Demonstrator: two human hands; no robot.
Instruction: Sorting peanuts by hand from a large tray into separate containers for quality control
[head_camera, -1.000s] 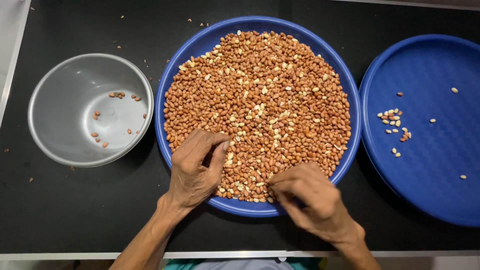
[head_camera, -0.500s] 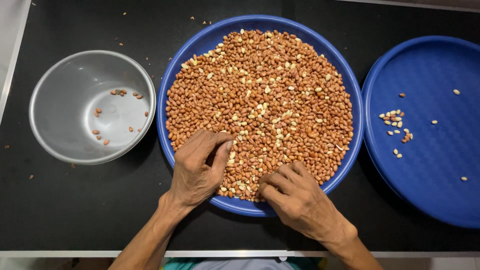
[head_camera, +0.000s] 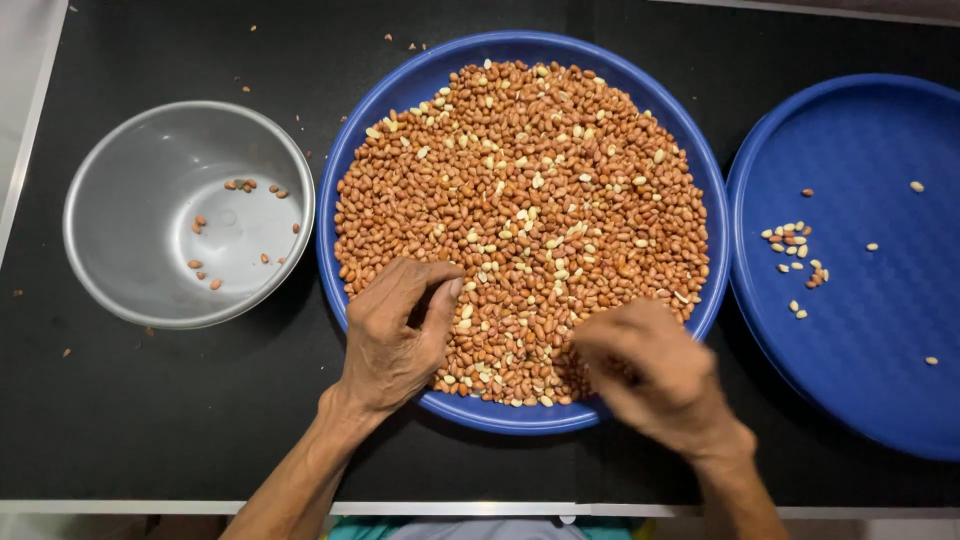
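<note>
Sorting peanuts (head_camera: 520, 210), I have slid my right hand (head_camera: 650, 375), now blurred, grip unclear, leftward along the tray (head_camera: 700, 160); left hand (head_camera: 395, 335) pinches narrow.

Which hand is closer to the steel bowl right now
Left. The left hand rests on the peanuts at the middle tray's near-left edge, beside the steel bowl. The right hand is at the tray's near-right edge, farther off.

This looks like a kitchen or a food-sorting spot. A black counter (head_camera: 150, 420) fills the frame, with a big blue tray (head_camera: 640, 90) of peanuts (head_camera: 520, 200) in the middle and a metal bowl (head_camera: 130, 170) at left.
</note>
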